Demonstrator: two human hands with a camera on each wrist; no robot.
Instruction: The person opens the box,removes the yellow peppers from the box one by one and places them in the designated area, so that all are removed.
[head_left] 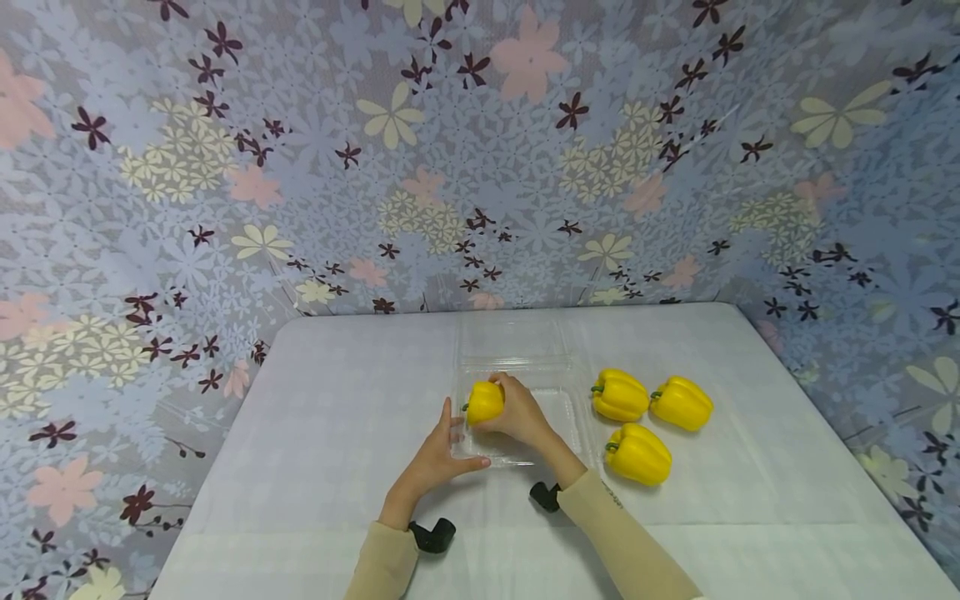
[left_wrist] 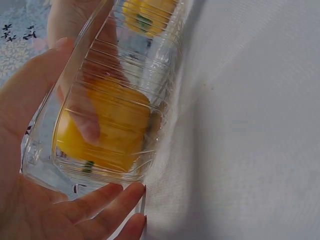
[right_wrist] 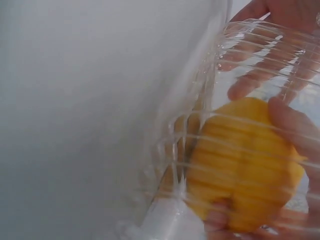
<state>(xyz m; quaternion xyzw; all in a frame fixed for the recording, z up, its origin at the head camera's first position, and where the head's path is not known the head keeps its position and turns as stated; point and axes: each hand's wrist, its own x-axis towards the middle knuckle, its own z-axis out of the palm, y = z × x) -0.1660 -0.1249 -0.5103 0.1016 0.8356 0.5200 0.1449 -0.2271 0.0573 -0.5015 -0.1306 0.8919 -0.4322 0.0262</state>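
A yellow bell pepper [head_left: 484, 402] with a green stem is in the left part of a clear plastic container [head_left: 558, 425]. My right hand [head_left: 522, 417] grips it from the right, thumb and fingers on opposite sides, stem pointing left. Through the ribbed wall in the right wrist view, the pepper [right_wrist: 240, 160] shows low in the container with fingertips against it. My left hand [head_left: 438, 458] spreads around the container's near left corner. In the left wrist view, its thumb reaches to the rim and its straight fingers [left_wrist: 107, 210] lie along the outer end wall.
Right of the container lie three more yellow bell peppers: one at the near side [head_left: 638, 454], one behind it [head_left: 619, 395] and one farther right [head_left: 681, 403]. The container's clear lid [head_left: 510, 337] lies folded back toward the floral-patterned wall. A pale cloth covers the table [head_left: 337, 400].
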